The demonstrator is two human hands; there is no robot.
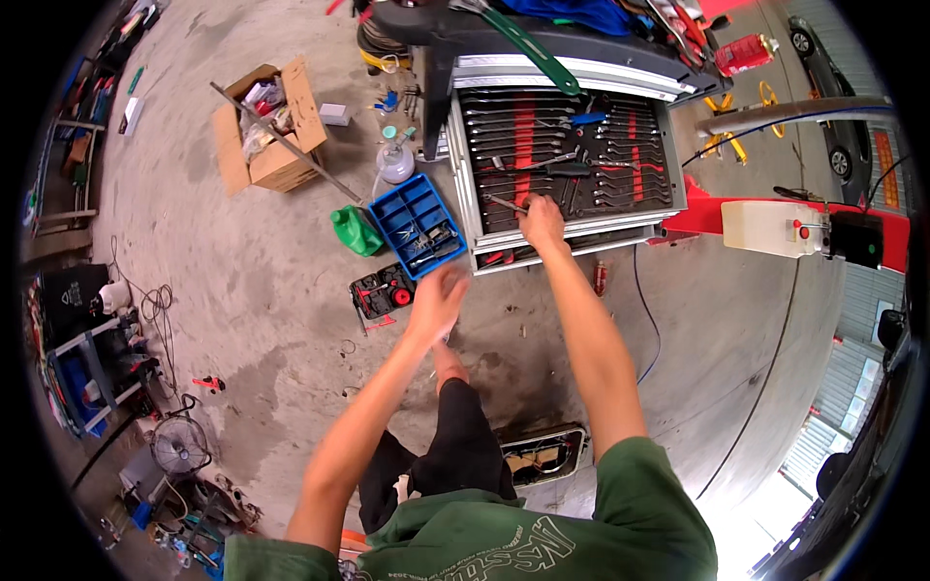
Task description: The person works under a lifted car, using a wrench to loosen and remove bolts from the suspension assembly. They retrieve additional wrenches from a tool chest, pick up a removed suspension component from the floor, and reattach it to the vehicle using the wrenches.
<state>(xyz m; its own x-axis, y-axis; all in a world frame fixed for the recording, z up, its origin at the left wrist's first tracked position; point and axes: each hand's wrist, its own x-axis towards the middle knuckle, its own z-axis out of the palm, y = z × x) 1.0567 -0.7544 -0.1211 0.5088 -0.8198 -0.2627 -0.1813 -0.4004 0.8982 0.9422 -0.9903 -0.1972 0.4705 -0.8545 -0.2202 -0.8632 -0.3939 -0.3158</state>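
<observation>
At the near left corner of an open tool drawer (581, 215), my right hand (544, 221) has its fingers closed on the end of a slim steel tool (504, 203). The tool lies aslant over the dark drawer lining, its exact kind too small to make out. Rows of wrenches (518, 124) lie in the drawer, with a black-handled ratchet (567, 169) across the middle. Slightly blurred, my left hand (441, 302) hovers just off the near edge of a blue divided tray (418, 218), fingers loosely apart and nothing visible in them. Metal parts sit in the tray's near compartments.
Left of the tray stand a green jug (356, 230) and an open cardboard box (276, 172) with a long bar across it. A black tool case (383, 290) lies open by my left hand. A spray can (601, 279) stands right of my right forearm.
</observation>
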